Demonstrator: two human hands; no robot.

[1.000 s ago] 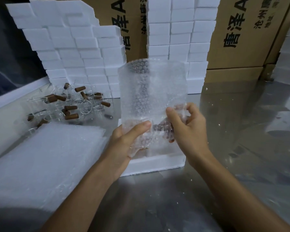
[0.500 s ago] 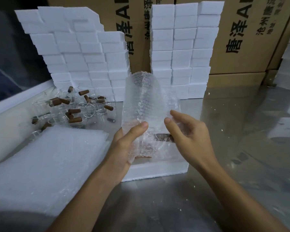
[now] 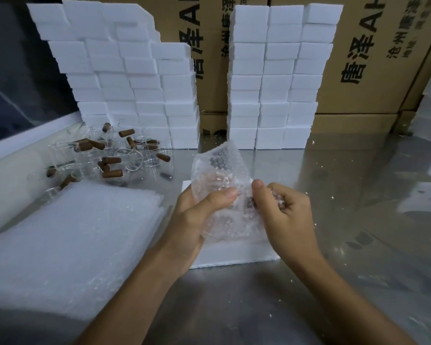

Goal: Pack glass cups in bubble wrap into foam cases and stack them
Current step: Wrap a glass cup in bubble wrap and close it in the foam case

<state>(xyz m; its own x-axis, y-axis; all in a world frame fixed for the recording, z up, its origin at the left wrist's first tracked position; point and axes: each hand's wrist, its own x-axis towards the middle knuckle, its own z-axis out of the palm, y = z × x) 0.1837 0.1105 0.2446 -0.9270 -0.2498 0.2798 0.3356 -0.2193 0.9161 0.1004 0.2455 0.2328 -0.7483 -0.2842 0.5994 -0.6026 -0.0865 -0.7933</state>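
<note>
Bench (image 3: 334, 220): steel, reflective, flecked with white foam crumbs.

Cartons (image 3: 373, 58): brown, printed with black characters, stacked along the back behind the foam.

Foam stacks: two walls of white cases at the back. Left stack (image 3: 125, 78) is stepped and leans slightly; right stack (image 3: 276, 78) is three columns wide and even.

Wrap pile (image 3: 67, 232): flat stack of bubble-wrap sheets on the bench at left, just beside the left forearm.

Foam case (image 3: 234, 255): single white case lying flat on the bench directly under the hands; only its near edge and a far corner show.

Cups (image 3: 105, 155): loose heap of clear glass cups with brown handles, on the bench between the wrap pile and the left stack.

Bundle (image 3: 222, 175): bubble wrap bunched around something with a dark patch inside; contents not clear enough to identify. Held above the foam case, upper end free and pointing away from the person.

Left hand (image 3: 199, 215): fingers curled behind the bundle, thumb pressed across its front, gripping it.

Right hand (image 3: 281, 212): fingers curled in, gathering the wrap on the bundle's right side, thumb tip up against it.
</note>
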